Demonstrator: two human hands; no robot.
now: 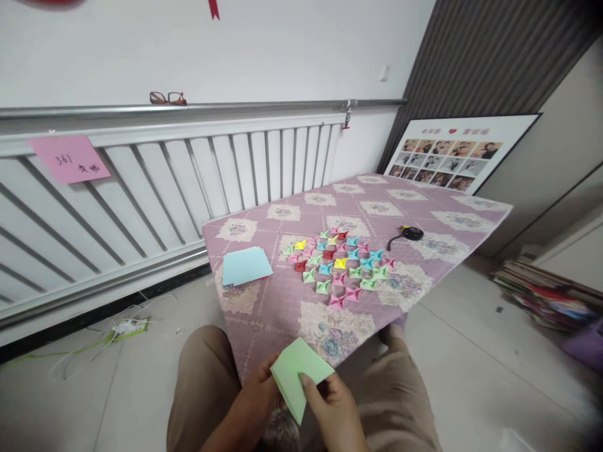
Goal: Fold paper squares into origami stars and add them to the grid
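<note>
A light green sheet of paper (294, 370), partly folded, is held over my lap at the table's near edge. My left hand (259, 395) grips its left side, with some fingers hidden behind it. On the right, my right hand (332, 405) pinches the paper, its thumb lying on the front face. Beyond, several small folded paper pieces (339, 263) in pink, green, blue, yellow and red stand in rows on the tablecloth (264, 314). A stack of light blue paper sheets (245, 266) lies to their left, with a red edge showing underneath.
A black coiled item (411, 233) with a strap lies on the table's right part. Behind stands a white radiator (264, 166) bearing a pink note (70, 159); glasses (168, 98) rest on its pipe. A photo board (459, 150) leans at right. Cables and a power strip (129, 328) lie on the floor.
</note>
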